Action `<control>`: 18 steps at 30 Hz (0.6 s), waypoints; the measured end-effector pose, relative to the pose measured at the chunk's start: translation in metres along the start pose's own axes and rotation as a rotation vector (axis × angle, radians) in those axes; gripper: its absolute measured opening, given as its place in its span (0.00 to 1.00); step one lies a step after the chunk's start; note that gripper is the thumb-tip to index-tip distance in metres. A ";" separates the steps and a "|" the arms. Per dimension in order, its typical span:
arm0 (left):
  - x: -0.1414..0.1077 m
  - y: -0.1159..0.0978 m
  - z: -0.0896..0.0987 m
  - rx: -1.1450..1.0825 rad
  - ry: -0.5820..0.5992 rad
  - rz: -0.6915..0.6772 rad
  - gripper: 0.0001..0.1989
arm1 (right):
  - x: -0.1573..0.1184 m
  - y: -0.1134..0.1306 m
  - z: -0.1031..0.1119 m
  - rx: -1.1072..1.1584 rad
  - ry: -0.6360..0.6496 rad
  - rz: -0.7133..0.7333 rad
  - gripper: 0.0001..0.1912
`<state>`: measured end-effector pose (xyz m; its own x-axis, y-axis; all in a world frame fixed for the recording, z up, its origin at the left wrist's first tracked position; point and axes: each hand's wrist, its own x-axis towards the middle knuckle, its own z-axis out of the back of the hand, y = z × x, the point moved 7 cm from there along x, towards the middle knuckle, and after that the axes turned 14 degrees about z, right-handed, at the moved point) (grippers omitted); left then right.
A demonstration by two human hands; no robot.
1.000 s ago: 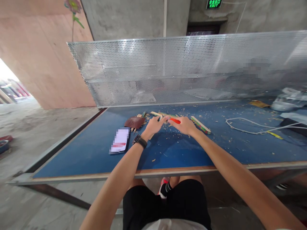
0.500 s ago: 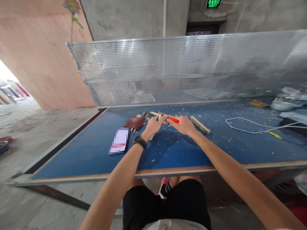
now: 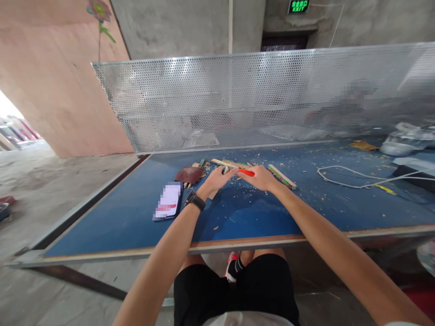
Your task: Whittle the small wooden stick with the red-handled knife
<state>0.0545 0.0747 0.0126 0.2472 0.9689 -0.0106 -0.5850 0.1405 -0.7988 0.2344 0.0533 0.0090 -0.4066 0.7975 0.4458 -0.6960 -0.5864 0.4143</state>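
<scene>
My left hand [image 3: 218,178], with a dark watch [image 3: 195,200] on the wrist, is closed around a pale wooden stick [image 3: 213,194]. One end of the stick shows below the palm; the fingers cover most of it. My right hand [image 3: 261,178] grips a red-handled knife [image 3: 245,172], whose blade I cannot make out. The left thumb reaches across and meets the handle's near end. Wood shavings are scattered around both hands. Just beyond them lie wooden strips [image 3: 234,164], and a strip with green and red sides [image 3: 282,177] rests right of my right hand.
A phone [image 3: 169,199] lies left on the blue table [image 3: 118,217], beside a brown piece [image 3: 189,174] over several sticks. A white cable [image 3: 340,183], a yellow tool [image 3: 385,189] and a plastic bag [image 3: 401,142] are at the right. A perforated metal screen [image 3: 210,104] stands along the back.
The camera view has shifted slightly. My hands keep the same holds, with the left thumb stretched a little farther toward the red handle.
</scene>
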 end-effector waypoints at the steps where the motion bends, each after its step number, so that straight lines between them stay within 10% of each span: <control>1: 0.001 0.001 0.000 -0.001 -0.002 0.003 0.28 | 0.000 0.000 -0.001 0.003 0.006 0.011 0.36; 18: -0.001 -0.002 0.005 -0.006 0.000 0.001 0.27 | 0.001 0.003 -0.002 -0.105 0.042 -0.110 0.38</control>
<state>0.0516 0.0746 0.0166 0.2463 0.9691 -0.0110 -0.5809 0.1385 -0.8021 0.2310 0.0521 0.0094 -0.3477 0.8625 0.3677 -0.7947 -0.4792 0.3724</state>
